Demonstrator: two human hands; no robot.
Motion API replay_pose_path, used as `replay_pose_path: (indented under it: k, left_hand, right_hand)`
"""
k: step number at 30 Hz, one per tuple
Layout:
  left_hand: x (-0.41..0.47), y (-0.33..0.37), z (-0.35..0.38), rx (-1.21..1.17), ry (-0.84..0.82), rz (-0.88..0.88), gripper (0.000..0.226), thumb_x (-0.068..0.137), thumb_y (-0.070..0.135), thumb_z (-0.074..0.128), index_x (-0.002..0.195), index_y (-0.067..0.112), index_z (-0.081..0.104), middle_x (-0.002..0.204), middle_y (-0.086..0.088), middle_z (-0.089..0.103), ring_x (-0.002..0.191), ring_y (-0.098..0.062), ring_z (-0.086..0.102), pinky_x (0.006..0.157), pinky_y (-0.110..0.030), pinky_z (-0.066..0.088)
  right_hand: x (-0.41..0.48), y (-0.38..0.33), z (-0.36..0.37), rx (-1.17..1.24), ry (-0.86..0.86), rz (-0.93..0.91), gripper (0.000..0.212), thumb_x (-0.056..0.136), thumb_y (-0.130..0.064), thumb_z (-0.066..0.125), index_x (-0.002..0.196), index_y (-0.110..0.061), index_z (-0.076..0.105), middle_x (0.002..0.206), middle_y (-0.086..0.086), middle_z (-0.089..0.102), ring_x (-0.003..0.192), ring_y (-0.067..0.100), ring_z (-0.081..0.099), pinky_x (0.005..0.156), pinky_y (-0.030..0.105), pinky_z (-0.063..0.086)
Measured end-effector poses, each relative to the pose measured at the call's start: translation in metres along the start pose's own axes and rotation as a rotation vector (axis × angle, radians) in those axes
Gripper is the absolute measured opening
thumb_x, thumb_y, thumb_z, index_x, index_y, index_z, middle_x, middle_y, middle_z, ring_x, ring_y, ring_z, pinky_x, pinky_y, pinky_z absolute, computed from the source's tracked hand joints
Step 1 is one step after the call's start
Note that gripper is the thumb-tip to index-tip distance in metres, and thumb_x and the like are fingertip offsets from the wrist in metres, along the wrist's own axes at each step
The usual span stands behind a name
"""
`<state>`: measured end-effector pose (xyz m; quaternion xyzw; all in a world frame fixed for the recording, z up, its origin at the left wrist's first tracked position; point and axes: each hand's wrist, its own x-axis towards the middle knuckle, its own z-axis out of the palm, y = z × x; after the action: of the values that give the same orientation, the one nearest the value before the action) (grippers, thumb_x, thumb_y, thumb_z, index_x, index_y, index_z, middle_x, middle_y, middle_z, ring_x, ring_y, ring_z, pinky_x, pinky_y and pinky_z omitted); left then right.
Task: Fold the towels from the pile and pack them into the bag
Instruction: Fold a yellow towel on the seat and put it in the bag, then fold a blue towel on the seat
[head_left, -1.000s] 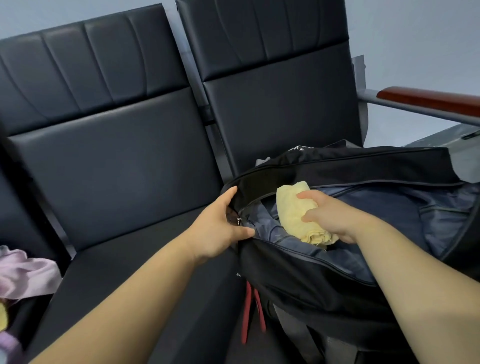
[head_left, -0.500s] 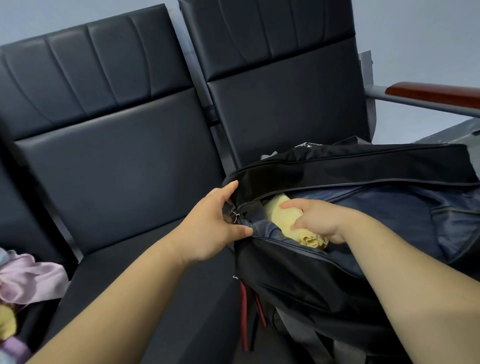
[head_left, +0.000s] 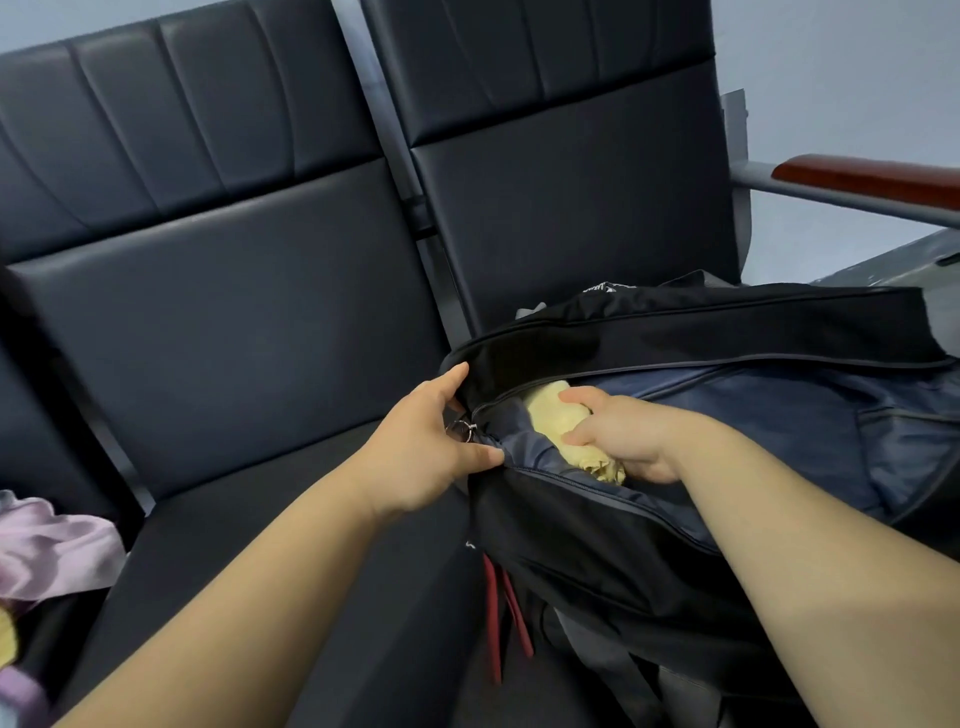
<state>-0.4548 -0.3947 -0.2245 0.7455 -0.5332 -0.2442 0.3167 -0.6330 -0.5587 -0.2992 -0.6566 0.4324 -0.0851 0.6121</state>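
Right hand (head_left: 621, 441) curls around the folded yellow towel (head_left: 558, 423), half buried in the black bag (head_left: 597, 545) on the seat. Left hand (head_left: 423, 457) pinches the bag's opening beside a metal ring (head_left: 462, 430). Far left, the towel pile (head_left: 49, 545) is cut off by the frame.

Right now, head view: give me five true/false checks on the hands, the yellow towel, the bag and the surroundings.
1. The right hand grips the yellow towel inside the bag. True.
2. The left hand hangs free, touching nothing. False: it pinches the bag's end by the zipper.
3. The bag is zipped shut. False: it is open, with blue lining showing.
4. Crumpled pink cloth lies at the far left. True.
5. The wooden armrest is left of the chairs. False: it is at the right edge.
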Motion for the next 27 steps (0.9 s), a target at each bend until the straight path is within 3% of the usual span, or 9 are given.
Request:
replay_pose_path:
  k: [2, 5, 7, 10, 13, 20, 24, 27]
  left_hand:
    - [0.0, -0.002, 0.002, 0.0, 0.003, -0.011, 0.103, 0.08, 0.017, 0.086, 0.16, 0.029, 0.023, 0.124, 0.003, 0.064, 0.099, -0.017, 0.07, 0.098, -0.035, 0.055]
    - [-0.005, -0.01, 0.002, -0.006, 0.011, -0.013, 0.1, 0.078, 0.023, 0.086, 0.159, 0.03, 0.027, 0.122, 0.0, 0.062, 0.103, -0.017, 0.069, 0.101, -0.04, 0.054]
    - [-0.016, -0.015, -0.003, 0.007, 0.033, -0.004, 0.089, 0.082, 0.027, 0.083, 0.156, 0.035, 0.034, 0.13, 0.002, 0.053, 0.106, -0.011, 0.066, 0.1, -0.032, 0.052]
    - [-0.045, -0.034, -0.024, 0.078, 0.126, -0.003, 0.069, 0.089, 0.033, 0.076, 0.15, 0.04, 0.043, 0.131, 0.009, 0.049, 0.108, -0.002, 0.06, 0.085, -0.02, 0.049]
    - [-0.084, -0.065, -0.064, 0.192, 0.223, -0.038, 0.061, 0.092, 0.04, 0.07, 0.148, 0.041, 0.045, 0.127, 0.014, 0.047, 0.112, -0.001, 0.056, 0.083, -0.019, 0.046]
    - [-0.183, -0.141, -0.173, 0.505, 0.362, -0.2, 0.059, 0.088, 0.041, 0.073, 0.143, 0.033, 0.052, 0.124, 0.006, 0.046, 0.113, -0.016, 0.054, 0.099, -0.033, 0.044]
    - [-0.242, -0.192, -0.224, 0.525, 0.479, -0.319, 0.057, 0.087, 0.036, 0.074, 0.141, 0.029, 0.055, 0.124, 0.005, 0.048, 0.112, -0.018, 0.054, 0.097, -0.03, 0.041]
    - [-0.283, -0.234, -0.257, 0.484, 0.577, -0.435, 0.061, 0.086, 0.036, 0.076, 0.143, 0.029, 0.053, 0.133, 0.0, 0.048, 0.123, -0.025, 0.052, 0.104, -0.036, 0.041]
  right_hand:
    - [-0.011, -0.006, -0.004, -0.14, 0.088, -0.058, 0.064, 0.095, -0.025, 0.066, 0.15, -0.04, 0.039, 0.146, 0.001, 0.049, 0.104, 0.021, 0.063, 0.083, 0.035, 0.055]
    - [-0.033, -0.02, 0.001, -0.331, 0.266, -0.203, 0.06, 0.089, -0.035, 0.072, 0.144, -0.039, 0.048, 0.144, -0.005, 0.05, 0.118, 0.017, 0.058, 0.092, 0.034, 0.049]
    - [-0.048, -0.034, 0.016, -0.356, 0.34, -0.353, 0.051, 0.089, -0.034, 0.072, 0.136, -0.039, 0.055, 0.142, -0.009, 0.053, 0.124, 0.012, 0.055, 0.094, 0.03, 0.043]
    - [-0.073, -0.056, 0.054, -0.367, 0.365, -0.598, 0.038, 0.087, -0.029, 0.072, 0.121, -0.041, 0.06, 0.128, -0.017, 0.056, 0.116, 0.002, 0.055, 0.096, 0.024, 0.045]
    - [-0.095, -0.071, 0.101, -0.537, 0.284, -0.761, 0.038, 0.088, -0.028, 0.071, 0.124, -0.036, 0.062, 0.125, -0.022, 0.053, 0.115, -0.003, 0.049, 0.095, 0.011, 0.038]
    - [-0.096, -0.103, 0.224, -0.727, 0.003, -0.75, 0.047, 0.092, -0.036, 0.066, 0.137, -0.037, 0.051, 0.145, -0.021, 0.043, 0.13, 0.005, 0.045, 0.109, 0.03, 0.041]
    - [-0.086, -0.136, 0.309, -0.775, -0.144, -0.717, 0.051, 0.093, -0.04, 0.065, 0.141, -0.039, 0.046, 0.148, -0.022, 0.038, 0.122, 0.007, 0.05, 0.102, 0.032, 0.046]
    - [-0.074, -0.163, 0.377, -0.795, -0.225, -0.718, 0.051, 0.093, -0.038, 0.066, 0.14, -0.037, 0.046, 0.145, -0.017, 0.042, 0.119, 0.01, 0.053, 0.097, 0.033, 0.05]
